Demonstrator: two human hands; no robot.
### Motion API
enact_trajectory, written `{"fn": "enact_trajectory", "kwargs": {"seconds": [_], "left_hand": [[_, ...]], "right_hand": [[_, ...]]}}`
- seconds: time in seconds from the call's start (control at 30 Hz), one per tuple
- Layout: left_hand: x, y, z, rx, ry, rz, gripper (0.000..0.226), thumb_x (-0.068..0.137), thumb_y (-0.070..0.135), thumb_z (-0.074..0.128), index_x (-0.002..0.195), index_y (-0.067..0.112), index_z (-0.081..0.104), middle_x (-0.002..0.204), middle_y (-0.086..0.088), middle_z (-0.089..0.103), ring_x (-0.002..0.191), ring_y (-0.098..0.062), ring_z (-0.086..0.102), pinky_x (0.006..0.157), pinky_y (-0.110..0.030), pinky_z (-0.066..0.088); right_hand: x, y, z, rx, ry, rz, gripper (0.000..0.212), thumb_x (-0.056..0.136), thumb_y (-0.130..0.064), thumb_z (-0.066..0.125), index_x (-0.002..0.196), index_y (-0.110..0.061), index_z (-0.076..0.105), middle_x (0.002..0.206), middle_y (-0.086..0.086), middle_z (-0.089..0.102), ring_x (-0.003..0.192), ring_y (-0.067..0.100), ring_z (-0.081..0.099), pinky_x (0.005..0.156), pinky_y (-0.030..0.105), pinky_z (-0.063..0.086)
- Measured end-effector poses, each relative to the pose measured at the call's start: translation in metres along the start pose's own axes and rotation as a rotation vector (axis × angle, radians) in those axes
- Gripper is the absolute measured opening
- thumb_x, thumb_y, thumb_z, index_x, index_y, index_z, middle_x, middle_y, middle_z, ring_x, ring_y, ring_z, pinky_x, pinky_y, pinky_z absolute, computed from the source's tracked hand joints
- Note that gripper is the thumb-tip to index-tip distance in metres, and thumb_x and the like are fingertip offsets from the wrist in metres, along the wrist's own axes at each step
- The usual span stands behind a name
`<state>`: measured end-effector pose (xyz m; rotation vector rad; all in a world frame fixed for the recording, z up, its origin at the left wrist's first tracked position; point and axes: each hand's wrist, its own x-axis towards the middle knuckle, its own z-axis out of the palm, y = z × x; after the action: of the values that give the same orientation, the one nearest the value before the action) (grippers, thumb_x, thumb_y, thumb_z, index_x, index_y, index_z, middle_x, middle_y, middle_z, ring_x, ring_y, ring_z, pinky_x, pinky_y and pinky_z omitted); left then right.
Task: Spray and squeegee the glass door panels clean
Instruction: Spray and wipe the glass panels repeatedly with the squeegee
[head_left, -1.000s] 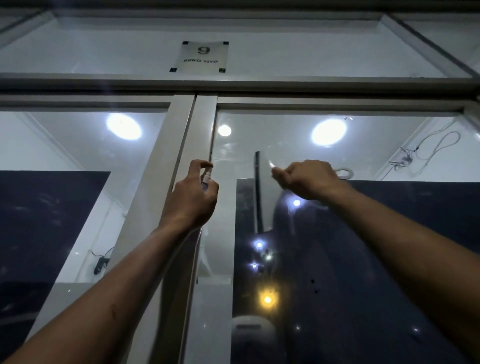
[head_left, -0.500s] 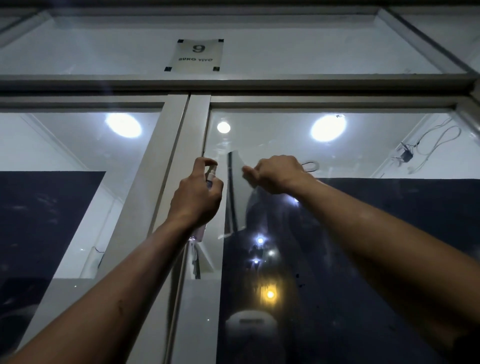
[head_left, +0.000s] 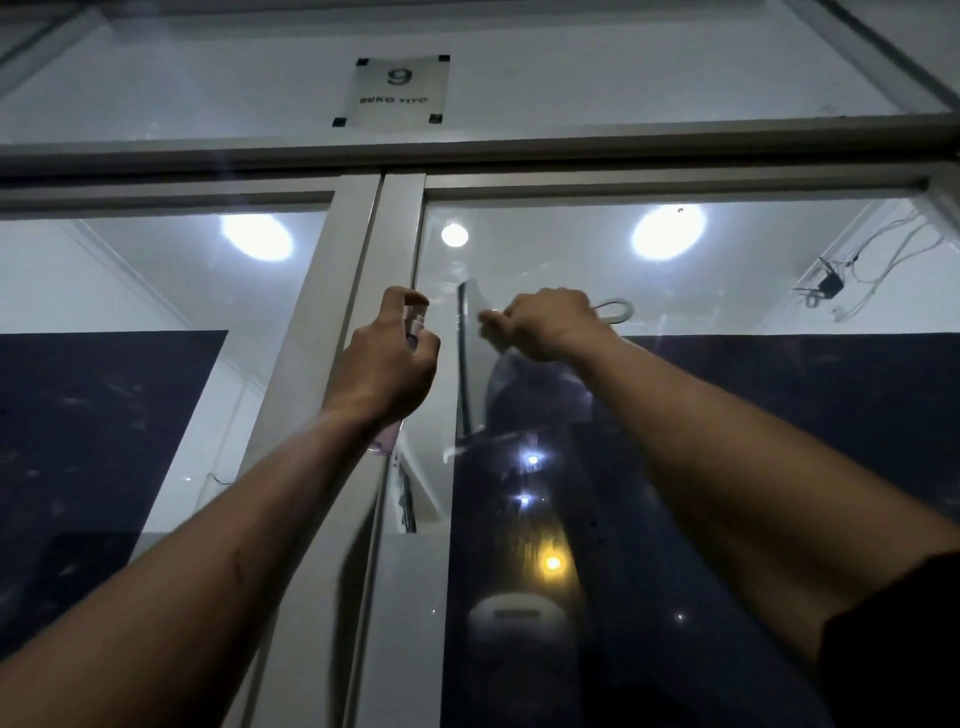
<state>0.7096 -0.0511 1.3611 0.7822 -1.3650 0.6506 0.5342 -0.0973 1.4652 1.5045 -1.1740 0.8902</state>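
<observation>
Both arms up high! The left hand (head_left: 387, 364) grips a small spray bottle (head_left: 415, 325) at the door's centre frame (head_left: 358, 291), forefinger on top. The right hand (head_left: 545, 322) is clenched round the squeegee (head_left: 475, 332), pressed against the right glass panel (head_left: 779, 291).

**Both hands raised at the top of the right glass door panel**

A small clear spray bottle (head_left: 410, 332) with pale liquid is gripped by the left hand (head_left: 387, 364), its forefinger curled over the nozzle, in front of the white metal door frame (head_left: 332, 291). A squeegee (head_left: 470, 358) with a grey looped handle is held by the right hand (head_left: 545, 322) against the right glass door panel (head_left: 727, 291). A taped paper sign (head_left: 397, 91) marked "9" is seen above.
</observation>
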Motion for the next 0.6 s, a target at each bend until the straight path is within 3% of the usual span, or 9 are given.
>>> {"fn": "enact_trajectory", "kwargs": {"seconds": [0.13, 0.27, 0.43, 0.6], "left_hand": [[-0.002, -0.006, -0.007, 0.014, -0.004, 0.017, 0.037, 0.103, 0.023, 0.049, 0.139, 0.023, 0.041, 0.114, -0.015, 0.065, 0.095, -0.031, 0.063, 0.086, -0.05, 0.055], [-0.002, -0.013, -0.012, 0.019, -0.014, 0.039, 0.038, 0.103, 0.023, 0.048, 0.14, 0.024, 0.041, 0.122, -0.019, 0.064, 0.095, -0.034, 0.064, 0.084, -0.049, 0.056], [0.001, -0.019, -0.013, -0.014, -0.008, 0.053, 0.038, 0.103, 0.021, 0.048, 0.141, 0.021, 0.04, 0.123, -0.022, 0.063, 0.091, -0.032, 0.063, 0.079, -0.042, 0.053], [-0.001, -0.011, -0.004, -0.027, -0.023, 0.05, 0.039, 0.103, 0.02, 0.049, 0.141, 0.019, 0.041, 0.119, -0.02, 0.064, 0.091, -0.027, 0.059, 0.077, -0.038, 0.048]], "right_hand": [[0.021, -0.03, 0.001, -0.06, 0.03, -0.027, 0.049, 0.102, -0.056, 0.035, 0.109, -0.018, 0.065, 0.092, 0.003, 0.062, 0.086, 0.023, 0.059, 0.071, 0.034, 0.036], [0.023, 0.019, -0.012, -0.021, -0.022, 0.167, 0.063, 0.1, -0.063, 0.025, 0.117, -0.015, 0.061, 0.118, 0.011, 0.065, 0.107, 0.031, 0.06, 0.078, 0.036, 0.037], [-0.016, 0.108, -0.004, 0.051, -0.088, 0.366, 0.074, 0.097, -0.069, 0.018, 0.123, -0.014, 0.06, 0.126, 0.015, 0.063, 0.11, 0.034, 0.058, 0.083, 0.039, 0.038], [-0.031, 0.113, 0.001, 0.106, -0.046, 0.434, 0.074, 0.098, -0.068, 0.017, 0.123, -0.013, 0.059, 0.122, 0.015, 0.064, 0.108, 0.034, 0.059, 0.086, 0.04, 0.043]]}}
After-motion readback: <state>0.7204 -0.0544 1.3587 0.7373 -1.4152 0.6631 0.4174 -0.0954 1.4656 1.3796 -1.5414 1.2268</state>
